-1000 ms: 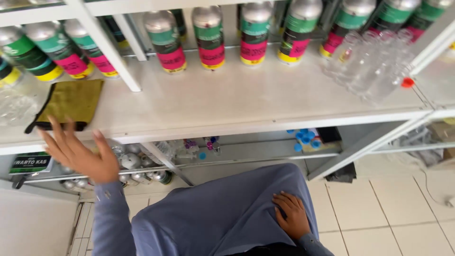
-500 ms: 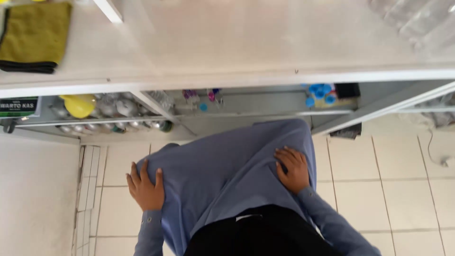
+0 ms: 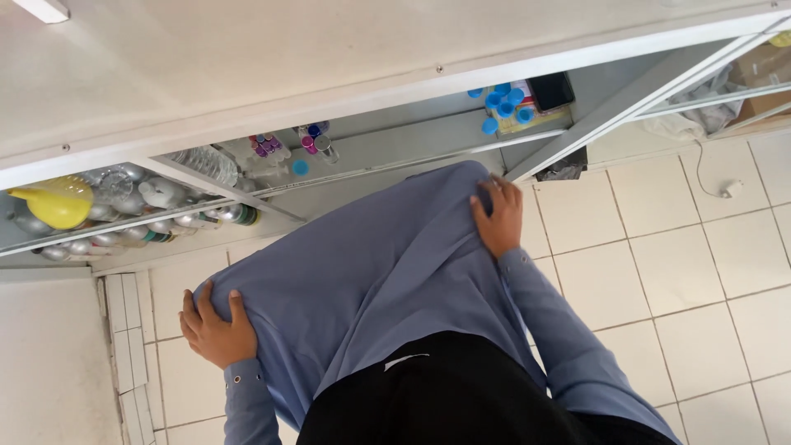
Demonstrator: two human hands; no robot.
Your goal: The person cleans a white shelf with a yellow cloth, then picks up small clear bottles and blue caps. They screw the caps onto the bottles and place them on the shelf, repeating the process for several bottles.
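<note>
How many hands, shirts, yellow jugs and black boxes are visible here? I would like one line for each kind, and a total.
Hands: 2, the left hand and the right hand, both gripping the shirt
Shirt: 1, blue
Yellow jug: 1, on the lower shelf
Black box: 1, on the lower shelf
Total: 5
</note>
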